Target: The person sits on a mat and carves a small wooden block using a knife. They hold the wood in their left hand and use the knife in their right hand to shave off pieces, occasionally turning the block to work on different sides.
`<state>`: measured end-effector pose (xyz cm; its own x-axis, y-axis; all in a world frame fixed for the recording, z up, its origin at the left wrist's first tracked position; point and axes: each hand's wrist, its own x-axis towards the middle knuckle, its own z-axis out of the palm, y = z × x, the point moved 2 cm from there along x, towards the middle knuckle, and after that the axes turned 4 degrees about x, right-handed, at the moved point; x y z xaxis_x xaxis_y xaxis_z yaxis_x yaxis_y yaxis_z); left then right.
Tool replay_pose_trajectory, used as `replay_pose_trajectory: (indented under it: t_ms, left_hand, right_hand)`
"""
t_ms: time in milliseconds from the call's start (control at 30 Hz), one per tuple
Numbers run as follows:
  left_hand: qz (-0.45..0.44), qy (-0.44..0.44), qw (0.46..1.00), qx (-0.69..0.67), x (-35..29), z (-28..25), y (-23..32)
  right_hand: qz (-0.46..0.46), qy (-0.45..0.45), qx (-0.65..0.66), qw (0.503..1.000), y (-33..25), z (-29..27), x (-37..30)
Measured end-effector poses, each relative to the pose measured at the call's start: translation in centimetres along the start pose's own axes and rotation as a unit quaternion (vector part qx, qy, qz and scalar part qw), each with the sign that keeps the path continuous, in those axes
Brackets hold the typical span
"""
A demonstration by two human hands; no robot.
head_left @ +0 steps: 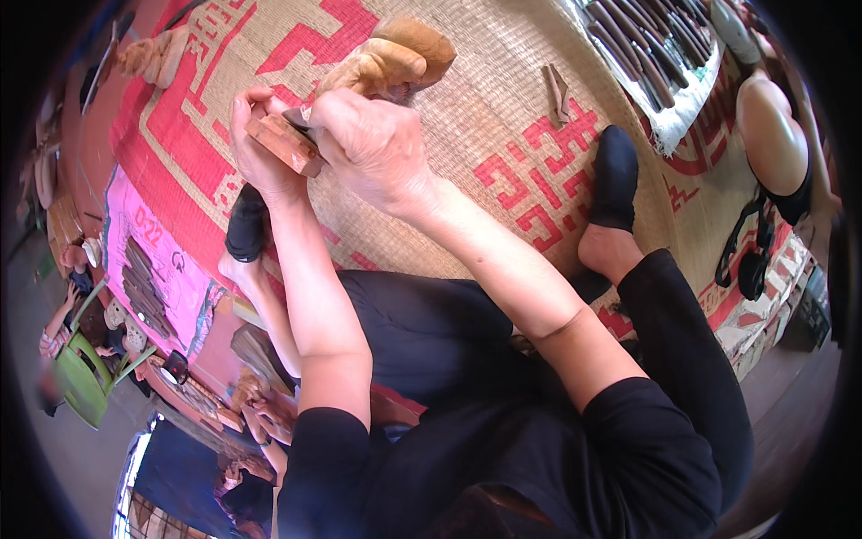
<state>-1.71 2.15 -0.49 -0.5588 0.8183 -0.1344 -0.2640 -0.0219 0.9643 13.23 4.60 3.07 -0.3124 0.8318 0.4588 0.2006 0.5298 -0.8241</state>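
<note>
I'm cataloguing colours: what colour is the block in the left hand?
Reddish-brown; the block shows best in the head view.

And there on the left, across the pink sheet (126,199), a short row of bold red characters (148,225), letter and numeral shapes, clear enough to make out; just below and to the right, on that same sheet, a small looped mark (178,262), too small to read; over on the woven mat (503,108), big red blocky figures (539,175), lettering or plain ornament, I cannot tell.
</note>
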Motion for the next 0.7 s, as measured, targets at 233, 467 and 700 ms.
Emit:
replay_pose_trajectory:
  t_ms: [233, 467, 700]
  left_hand:
    - [0.001, -0.014, 1.0, 0.012, -0.3, -0.1, 0.2]
    - [0.014, -0.04, 0.998, 0.056, -0.2, 0.0, 0.6]
    - [0.029, -0.057, 0.995, 0.075, -0.4, 0.1, 0.8]
  right_hand:
    - [0.069, -0.08, 0.006, 0.994, 0.6, -1.8, -3.2]
    - [0.041, -0.046, -0.014, 0.998, -0.5, -0.7, 1.3]
    - [0.039, -0.101, -0.015, 0.994, 0.0, -2.9, -1.9]
